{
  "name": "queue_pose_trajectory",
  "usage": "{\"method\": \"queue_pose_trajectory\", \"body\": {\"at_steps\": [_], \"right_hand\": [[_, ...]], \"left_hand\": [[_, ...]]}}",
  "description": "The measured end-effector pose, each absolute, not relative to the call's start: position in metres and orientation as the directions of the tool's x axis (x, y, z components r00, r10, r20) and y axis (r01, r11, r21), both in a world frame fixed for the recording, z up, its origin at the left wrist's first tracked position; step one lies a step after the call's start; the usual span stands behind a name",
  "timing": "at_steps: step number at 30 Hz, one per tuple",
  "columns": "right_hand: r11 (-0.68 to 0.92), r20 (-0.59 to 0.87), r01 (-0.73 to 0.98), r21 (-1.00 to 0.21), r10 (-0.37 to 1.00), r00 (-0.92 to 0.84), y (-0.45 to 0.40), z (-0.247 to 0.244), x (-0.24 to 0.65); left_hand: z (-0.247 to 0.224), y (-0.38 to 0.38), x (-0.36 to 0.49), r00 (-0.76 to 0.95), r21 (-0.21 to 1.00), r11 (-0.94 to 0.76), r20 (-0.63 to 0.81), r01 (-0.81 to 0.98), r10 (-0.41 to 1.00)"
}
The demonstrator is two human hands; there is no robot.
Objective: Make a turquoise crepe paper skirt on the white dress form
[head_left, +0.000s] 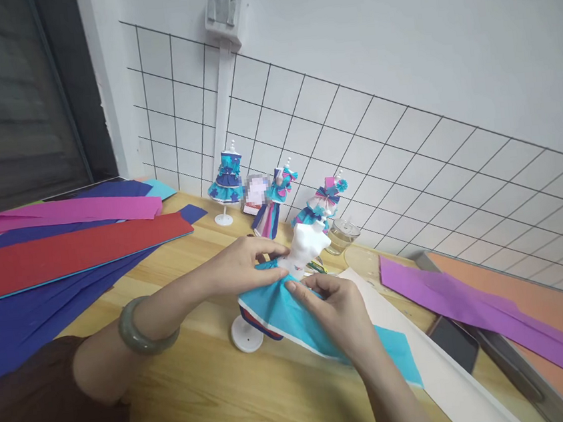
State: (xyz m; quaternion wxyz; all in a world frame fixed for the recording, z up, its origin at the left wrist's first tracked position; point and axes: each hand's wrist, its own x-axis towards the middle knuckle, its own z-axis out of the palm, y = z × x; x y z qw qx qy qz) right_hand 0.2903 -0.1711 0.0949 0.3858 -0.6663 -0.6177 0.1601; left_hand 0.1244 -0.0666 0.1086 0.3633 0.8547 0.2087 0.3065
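Observation:
A small white dress form (309, 241) leans to the right in front of me, its round base (247, 333) showing at the lower left. Turquoise crepe paper (292, 310) with a white lower edge is gathered around its waist and drapes over a dark blue and red layer (263, 324). My left hand (247, 265) pinches the paper at the waist's left side, thumb along the front. On the right side of the waist, my right hand (334, 303) grips the gathers between thumb and bent fingers. A loose length of the paper trails past my right wrist.
Several dressed miniature forms, one in blue (230, 176), stand at the back beside a glass cup (343, 236). Red (79, 252) and blue sheets lie left. At right are a purple strip (473, 311), a phone (453, 342) and a white sheet (428, 363).

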Motion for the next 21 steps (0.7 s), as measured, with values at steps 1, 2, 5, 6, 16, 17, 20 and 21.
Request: {"method": "queue_pose_trajectory", "body": {"at_steps": [1, 2, 5, 6, 16, 17, 20, 21], "right_hand": [[0.053, 0.258, 0.708, -0.705, 0.948, 0.186, -0.1710, 0.0947, 0.2905], [0.047, 0.257, 0.715, -0.697, 0.948, 0.188, -0.1709, 0.0945, 0.2907], [0.053, 0.282, 0.740, -0.671, 0.941, 0.189, -0.1719, 0.0949, 0.2908], [0.059, 0.299, 0.750, -0.659, 0.935, 0.188, -0.1726, 0.0955, 0.2906], [0.110, 0.402, 0.806, -0.581, 0.900, 0.167, -0.1772, 0.1018, 0.2855], [0.112, 0.412, 0.813, -0.572, 0.896, 0.167, -0.1770, 0.1015, 0.2852], [0.134, 0.469, 0.847, -0.514, 0.871, 0.147, -0.1773, 0.1004, 0.2846], [0.146, 0.493, 0.865, -0.480, 0.861, 0.128, -0.1778, 0.1001, 0.2844]], "left_hand": [[0.1090, -0.0669, 0.1245, 0.730, 0.739, -0.661, 0.379, 0.132, 0.569], [0.1094, -0.0672, 0.1247, 0.732, 0.731, -0.670, 0.383, 0.132, 0.563], [0.1096, -0.0678, 0.1254, 0.731, 0.721, -0.677, 0.383, 0.145, 0.565], [0.1095, -0.0679, 0.1256, 0.731, 0.721, -0.677, 0.382, 0.147, 0.565], [0.1091, -0.0678, 0.1261, 0.741, 0.729, -0.670, 0.373, 0.138, 0.558], [0.1091, -0.0677, 0.1260, 0.744, 0.730, -0.670, 0.371, 0.136, 0.555], [0.1088, -0.0672, 0.1256, 0.749, 0.723, -0.677, 0.372, 0.136, 0.547], [0.1086, -0.0670, 0.1254, 0.749, 0.722, -0.678, 0.373, 0.137, 0.548]]}}
